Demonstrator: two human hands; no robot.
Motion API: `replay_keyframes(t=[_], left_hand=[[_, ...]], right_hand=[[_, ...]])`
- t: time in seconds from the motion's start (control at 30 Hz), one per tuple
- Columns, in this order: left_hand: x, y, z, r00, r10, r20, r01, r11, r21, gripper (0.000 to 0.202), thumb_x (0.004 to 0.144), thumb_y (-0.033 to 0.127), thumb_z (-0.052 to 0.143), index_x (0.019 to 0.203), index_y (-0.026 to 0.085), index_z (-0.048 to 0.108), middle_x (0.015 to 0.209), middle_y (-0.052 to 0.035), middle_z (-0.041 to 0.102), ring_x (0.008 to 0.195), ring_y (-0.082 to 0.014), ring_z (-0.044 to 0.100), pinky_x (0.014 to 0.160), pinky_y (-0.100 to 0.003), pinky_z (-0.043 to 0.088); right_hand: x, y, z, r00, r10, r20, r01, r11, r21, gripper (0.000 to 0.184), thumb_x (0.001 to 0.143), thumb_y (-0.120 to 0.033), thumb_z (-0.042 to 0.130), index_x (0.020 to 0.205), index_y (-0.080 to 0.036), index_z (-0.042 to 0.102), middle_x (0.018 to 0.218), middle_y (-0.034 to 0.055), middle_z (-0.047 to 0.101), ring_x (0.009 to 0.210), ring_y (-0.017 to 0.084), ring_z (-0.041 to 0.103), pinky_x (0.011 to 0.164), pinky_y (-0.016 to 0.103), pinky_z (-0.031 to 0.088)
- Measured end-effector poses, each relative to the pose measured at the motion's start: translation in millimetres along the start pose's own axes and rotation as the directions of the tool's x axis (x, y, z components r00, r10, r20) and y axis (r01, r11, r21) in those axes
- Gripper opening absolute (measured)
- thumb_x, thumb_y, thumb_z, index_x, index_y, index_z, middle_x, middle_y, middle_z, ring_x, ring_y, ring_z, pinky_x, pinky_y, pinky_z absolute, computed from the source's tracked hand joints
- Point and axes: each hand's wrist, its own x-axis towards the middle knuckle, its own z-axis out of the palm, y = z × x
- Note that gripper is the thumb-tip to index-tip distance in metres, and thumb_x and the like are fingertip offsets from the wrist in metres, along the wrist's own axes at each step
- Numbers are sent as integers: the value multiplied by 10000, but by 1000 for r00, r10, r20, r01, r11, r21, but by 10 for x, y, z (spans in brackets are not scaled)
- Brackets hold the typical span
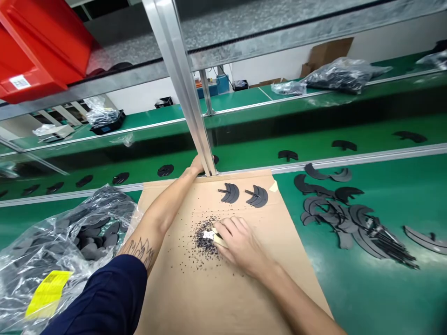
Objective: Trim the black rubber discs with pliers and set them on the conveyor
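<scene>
The right grip [240, 242] holds a tool [219, 240] amid black crumbs [201, 241].

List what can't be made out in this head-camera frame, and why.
All in the head view:
Left hand: partly hidden behind the metal post; whether it holds the dark part there is unclear.
Tool in the right hand: grip largely covered by that hand.
Yellow label: print too small to read.
Red bin: cut off by the left and top edges.

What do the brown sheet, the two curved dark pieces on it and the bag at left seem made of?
Brown sheet: probably cardboard, matt and plain tan. Curved pieces: perhaps plastic or rubber; dull dark surface leaves it open. Bag: clear plastic film, glossy and crinkled.
</scene>
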Motion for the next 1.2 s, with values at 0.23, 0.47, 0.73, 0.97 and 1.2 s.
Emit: replay_keyframes(t=[0.23, 0.47, 0.73, 0.97, 1.2], left_hand=[[-534, -231, -562, 974, -154, -169, 125, 978, -169, 283, 962, 287, 624, 1193, 123, 629, 1148, -92, 675, 992, -196, 681, 891, -392, 588], [-1885, 11, -791, 992, -129, 6, 121, 913, -388, 222, 786, 69, 636, 984, 106, 727, 972, -77, 762, 743, -133, 723, 824, -312, 602], [-2775, 437, -257, 879, 161, 449, 101, 857, -505, 344, 944, 78, 577, 1287, 92, 605, 1006, -119, 777, 880, -146, 769, 796, -211, 593], [-2945, -171, -1372, 937, -192, 293, 123, 964, 236, 130, 900, 158, 609, 837, 162, 723, 966, -83, 766, 1003, -250, 717, 952, -355, 527], [-2898, -991, -1725, 929, -371, 0, 281, 704, 652, 260, 839, 66, 515, 978, 141, 721, 1097, -133, 748, 1116, -270, 684, 970, -339, 513]], right_hand=[[-12, 36, 21, 990, 17, -143, -5, 996, 86, 159, 940, -95, 477, 945, -169, 617, 837, 63, 633, 759, 194, 529, 695, 328, 434], [97, 8, 39, 957, 81, -277, 18, 941, 339, 282, 933, -220, 610, 1212, -175, 606, 1150, 153, 603, 887, 210, 652, 706, 328, 555], [177, -81, 20, 988, 101, -114, -11, 791, 612, 63, 916, -282, 650, 977, -265, 651, 836, 20, 688, 707, 169, 661, 689, 282, 539], [202, -128, 46, 848, 526, 73, -428, 597, 679, 331, 793, -552, 725, 899, -246, 654, 771, 7, 657, 670, 181, 607, 629, 295, 512], [270, -136, 14, 734, 663, 145, -545, 448, 709, 406, 706, -595, 752, 829, -232, 617, 673, -20, 529, 604, 153, 472, 554, 286, 420]])
